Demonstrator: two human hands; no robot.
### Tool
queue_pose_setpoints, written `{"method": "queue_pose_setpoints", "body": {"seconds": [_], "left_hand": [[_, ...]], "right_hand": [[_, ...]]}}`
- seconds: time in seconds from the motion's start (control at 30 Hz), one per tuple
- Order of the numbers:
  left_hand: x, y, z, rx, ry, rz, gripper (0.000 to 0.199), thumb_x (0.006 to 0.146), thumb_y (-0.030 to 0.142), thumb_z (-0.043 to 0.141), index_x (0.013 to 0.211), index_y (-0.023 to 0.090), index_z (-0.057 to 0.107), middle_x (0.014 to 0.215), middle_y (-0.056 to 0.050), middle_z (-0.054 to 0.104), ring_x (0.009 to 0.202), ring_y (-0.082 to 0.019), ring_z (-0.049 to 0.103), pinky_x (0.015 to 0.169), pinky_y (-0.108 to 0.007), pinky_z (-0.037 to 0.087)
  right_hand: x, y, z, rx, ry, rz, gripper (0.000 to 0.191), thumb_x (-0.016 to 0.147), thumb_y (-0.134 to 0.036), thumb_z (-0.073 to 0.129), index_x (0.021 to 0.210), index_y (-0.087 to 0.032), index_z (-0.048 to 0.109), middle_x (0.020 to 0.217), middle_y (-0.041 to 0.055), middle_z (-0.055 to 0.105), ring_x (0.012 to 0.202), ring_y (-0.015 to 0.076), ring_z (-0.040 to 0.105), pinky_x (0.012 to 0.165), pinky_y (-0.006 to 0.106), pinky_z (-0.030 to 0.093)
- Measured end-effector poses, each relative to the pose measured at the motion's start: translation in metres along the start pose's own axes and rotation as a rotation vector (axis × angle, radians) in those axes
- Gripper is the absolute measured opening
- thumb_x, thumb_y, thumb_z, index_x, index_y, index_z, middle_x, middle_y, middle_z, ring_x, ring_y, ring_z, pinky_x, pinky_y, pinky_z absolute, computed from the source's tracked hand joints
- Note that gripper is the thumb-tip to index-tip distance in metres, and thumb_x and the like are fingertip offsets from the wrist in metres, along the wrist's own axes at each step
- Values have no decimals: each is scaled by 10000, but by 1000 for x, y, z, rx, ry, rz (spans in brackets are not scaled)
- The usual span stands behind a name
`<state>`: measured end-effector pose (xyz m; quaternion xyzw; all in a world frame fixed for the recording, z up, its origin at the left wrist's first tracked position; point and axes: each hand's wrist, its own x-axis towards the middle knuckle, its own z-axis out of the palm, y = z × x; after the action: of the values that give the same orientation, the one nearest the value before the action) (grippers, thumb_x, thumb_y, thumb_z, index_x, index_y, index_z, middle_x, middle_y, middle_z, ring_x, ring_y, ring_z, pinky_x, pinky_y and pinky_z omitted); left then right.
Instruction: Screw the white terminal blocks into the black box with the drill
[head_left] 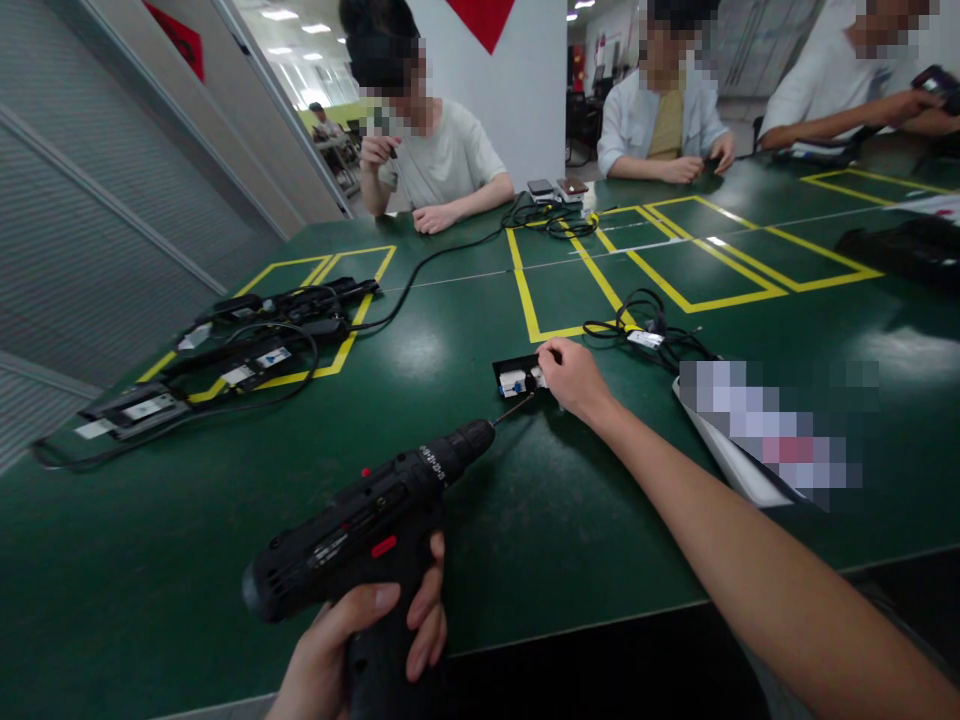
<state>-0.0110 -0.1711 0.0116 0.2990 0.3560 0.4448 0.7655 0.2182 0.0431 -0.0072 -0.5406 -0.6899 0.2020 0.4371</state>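
My left hand [349, 625] is wrapped around the grip of a black cordless drill [367, 520] with red buttons. The drill points away to the right, and its long thin bit [514, 408] ends close to a small black-and-white part [516, 381] with a blue spot. My right hand [576, 378] is closed on the right end of that part, fingers pinched at its edge, holding it low over the green table. Whether the bit's tip touches the part, I cannot tell. My fingers hide the part's right end.
The green table [465, 560] carries yellow tape rectangles. Black power strips with cables [247, 350] lie at left. A coiled black cable [645, 320] and a white tray-like object [720, 450] lie at right. Several people sit across the table; one hand [439, 218] rests on it.
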Motion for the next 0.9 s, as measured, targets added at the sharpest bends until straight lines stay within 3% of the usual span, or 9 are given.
{"method": "queue_pose_setpoints", "body": {"seconds": [0.9], "left_hand": [[-2,-2,1,18,46,0,333,788,329,500,1058,134,504,644,-14,492,443,-138,507,520,-328,420]], "right_hand": [[1,2,5,29,11,-5,219,837,-217,436,781,-167,641,810,45,661,774,170,592,703,256,423]]}}
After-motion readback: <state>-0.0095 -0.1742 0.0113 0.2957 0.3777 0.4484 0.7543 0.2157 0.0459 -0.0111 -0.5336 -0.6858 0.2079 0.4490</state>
